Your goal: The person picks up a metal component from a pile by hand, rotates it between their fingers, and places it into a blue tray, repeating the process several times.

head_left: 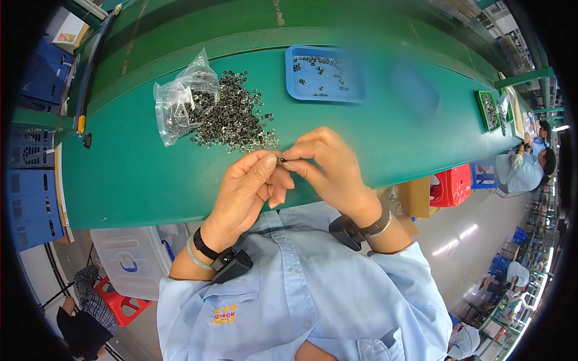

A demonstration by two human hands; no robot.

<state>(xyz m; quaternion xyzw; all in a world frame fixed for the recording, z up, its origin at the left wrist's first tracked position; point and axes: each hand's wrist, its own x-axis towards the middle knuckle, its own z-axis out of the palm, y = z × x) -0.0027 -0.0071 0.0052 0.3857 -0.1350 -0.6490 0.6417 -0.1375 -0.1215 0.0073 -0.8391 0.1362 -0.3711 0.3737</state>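
Note:
My left hand and my right hand meet over the near part of the green tabletop. Between their thumbs and forefingers they pinch one small dark part, too small to make out its kind. Both hands are closed on it, the left hand's lower fingers curled below. Just beyond the left hand spreads a heap of small black and metal parts. A clear plastic bag lies at the heap's left, with some parts in it. Farther off, a blue tray holds several scattered small parts.
The green table runs across the view. At its far right stands a green tray of small parts. A red stool and a cardboard box are beside the table, right. A lidded plastic bin sits below left. Co-workers sit at right.

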